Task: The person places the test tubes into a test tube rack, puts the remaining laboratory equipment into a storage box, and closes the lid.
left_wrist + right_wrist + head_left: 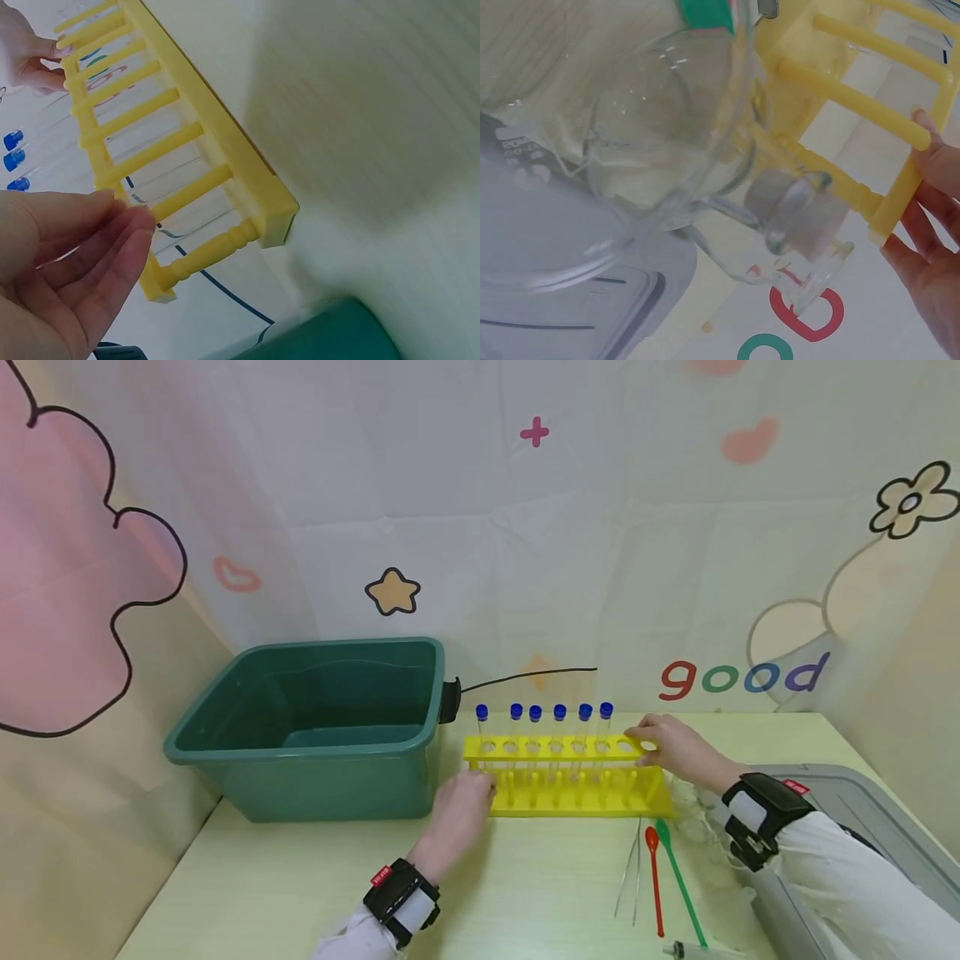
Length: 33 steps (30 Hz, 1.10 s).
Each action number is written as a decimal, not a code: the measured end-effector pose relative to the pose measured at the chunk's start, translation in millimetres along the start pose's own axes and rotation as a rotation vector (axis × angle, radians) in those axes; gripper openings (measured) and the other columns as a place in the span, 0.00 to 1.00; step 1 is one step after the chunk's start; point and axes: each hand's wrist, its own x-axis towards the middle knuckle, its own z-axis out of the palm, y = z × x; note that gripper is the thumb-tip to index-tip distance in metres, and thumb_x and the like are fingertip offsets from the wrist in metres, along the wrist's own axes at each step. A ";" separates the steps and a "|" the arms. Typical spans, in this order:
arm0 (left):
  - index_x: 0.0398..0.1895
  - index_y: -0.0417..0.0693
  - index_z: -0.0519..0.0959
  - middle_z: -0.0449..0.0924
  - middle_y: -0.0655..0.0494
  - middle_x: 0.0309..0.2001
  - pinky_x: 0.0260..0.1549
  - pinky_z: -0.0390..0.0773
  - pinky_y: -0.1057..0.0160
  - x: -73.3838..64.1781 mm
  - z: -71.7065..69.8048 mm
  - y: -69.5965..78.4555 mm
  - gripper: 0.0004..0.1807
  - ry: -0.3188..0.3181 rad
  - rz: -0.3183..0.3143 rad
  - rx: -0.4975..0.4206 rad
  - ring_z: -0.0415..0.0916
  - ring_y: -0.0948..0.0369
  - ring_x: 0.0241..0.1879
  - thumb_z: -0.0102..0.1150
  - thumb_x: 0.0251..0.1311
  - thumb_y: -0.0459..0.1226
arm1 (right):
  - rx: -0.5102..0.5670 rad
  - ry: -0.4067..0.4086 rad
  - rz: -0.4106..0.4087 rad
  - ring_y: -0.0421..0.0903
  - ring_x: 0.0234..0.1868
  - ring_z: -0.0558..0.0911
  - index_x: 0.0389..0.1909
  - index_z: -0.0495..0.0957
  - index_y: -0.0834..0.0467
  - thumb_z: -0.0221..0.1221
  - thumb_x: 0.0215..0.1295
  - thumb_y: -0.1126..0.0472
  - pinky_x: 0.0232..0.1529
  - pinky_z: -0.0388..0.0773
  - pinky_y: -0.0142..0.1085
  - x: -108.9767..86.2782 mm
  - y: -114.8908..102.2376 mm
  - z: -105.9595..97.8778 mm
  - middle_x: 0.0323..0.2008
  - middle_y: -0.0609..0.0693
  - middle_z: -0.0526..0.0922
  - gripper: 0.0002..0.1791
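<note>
A yellow test tube rack (577,812) stands upright on the table. Several clear test tubes with blue caps (559,713) sit in its upper bar. My right hand (671,747) grips the right end of that bar, thumb and fingers around it in the right wrist view. At the rack's left front, my left hand (461,806) has thumb and fingertips pinched together at the end of a peg (191,193). The fingers hide the exact contact there.
Left of the rack stands a deep green bin (300,785). Clear round glassware (667,127) and a grey lid or tray (813,777) are at the right. Tweezers (636,868), a red spoon (656,881), a green spoon (684,885) and a syringe (693,952) lie in front.
</note>
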 end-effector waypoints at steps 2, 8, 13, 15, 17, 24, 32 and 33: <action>0.36 0.40 0.81 0.72 0.53 0.26 0.20 0.69 0.70 1.6 -0.4 -1.0 0.08 0.037 -0.016 0.000 0.66 0.61 0.22 0.64 0.51 0.32 | 0.005 -0.013 0.010 0.51 0.32 0.72 0.44 0.78 0.68 0.67 0.43 0.71 0.35 0.73 0.40 3.3 0.1 -1.0 0.32 0.51 0.74 0.22; 0.35 0.40 0.80 0.73 0.52 0.29 0.22 0.72 0.68 6.9 -2.9 -2.2 0.09 0.067 -0.020 -0.025 0.68 0.60 0.24 0.64 0.50 0.32 | 0.013 -0.044 0.004 0.50 0.32 0.72 0.43 0.78 0.69 0.67 0.43 0.71 0.35 0.74 0.40 10.3 0.2 -3.7 0.31 0.52 0.74 0.21; 0.35 0.40 0.79 0.73 0.51 0.27 0.18 0.70 0.69 10.6 -1.1 -1.7 0.08 0.074 -0.020 0.014 0.68 0.61 0.21 0.64 0.51 0.33 | -0.007 -0.068 0.005 0.51 0.33 0.72 0.43 0.77 0.69 0.67 0.43 0.71 0.37 0.73 0.43 14.5 -1.3 -6.8 0.32 0.53 0.74 0.22; 0.35 0.39 0.79 0.73 0.51 0.26 0.16 0.69 0.68 12.5 -1.4 -1.5 0.09 0.081 -0.026 0.053 0.67 0.61 0.20 0.64 0.51 0.34 | -0.017 -0.073 0.002 0.52 0.34 0.73 0.43 0.77 0.69 0.67 0.43 0.71 0.37 0.73 0.43 16.3 -1.2 -7.6 0.32 0.54 0.75 0.22; 0.34 0.38 0.79 0.72 0.51 0.25 0.15 0.68 0.68 14.8 -2.4 -1.4 0.09 0.070 -0.035 0.072 0.66 0.61 0.20 0.64 0.51 0.33 | -0.025 -0.072 -0.012 0.52 0.34 0.72 0.43 0.77 0.69 0.67 0.42 0.72 0.37 0.73 0.43 18.2 -0.8 -8.0 0.32 0.54 0.75 0.22; 0.35 0.38 0.81 0.78 0.51 0.29 0.20 0.68 0.68 22.5 -0.4 -2.3 0.06 -0.017 -0.101 -0.002 0.68 0.62 0.21 0.60 0.55 0.32 | -0.041 -0.048 -0.049 0.55 0.34 0.74 0.42 0.77 0.71 0.68 0.40 0.74 0.36 0.74 0.42 24.7 -0.2 -6.6 0.31 0.54 0.75 0.22; 0.37 0.40 0.82 0.80 0.50 0.33 0.22 0.70 0.69 23.5 5.8 -2.6 0.07 -0.017 -0.137 -0.049 0.69 0.63 0.23 0.59 0.56 0.31 | -0.036 -0.080 -0.015 0.56 0.36 0.75 0.43 0.76 0.72 0.66 0.42 0.76 0.40 0.74 0.45 35.3 -0.5 -7.1 0.34 0.58 0.76 0.22; 0.36 0.40 0.82 0.80 0.51 0.31 0.21 0.69 0.69 22.9 5.8 -2.1 0.06 -0.009 -0.124 -0.035 0.69 0.63 0.22 0.59 0.55 0.31 | -0.037 -0.082 -0.007 0.56 0.36 0.75 0.43 0.76 0.72 0.66 0.42 0.76 0.40 0.73 0.45 36.7 -0.7 -6.8 0.35 0.58 0.76 0.22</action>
